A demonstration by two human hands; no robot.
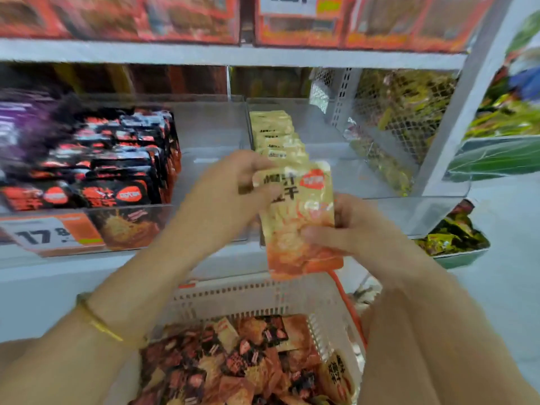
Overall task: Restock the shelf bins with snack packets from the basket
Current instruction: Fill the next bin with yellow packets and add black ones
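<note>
Head view: left hand pinches the top of the beige snack packet, right hand grips its lower edge, above the basket. Best kept upright, label forward, then slotted against the matching row in the clear bin.

The person is wearing a thin gold bangle around the forearm well behind the left hand, at the near left. Both forearms are showing bare down to the near edge.

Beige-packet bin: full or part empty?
Part empty. Beige packets form one row at the left of the clear bin; bare floor shows beside them.
</note>
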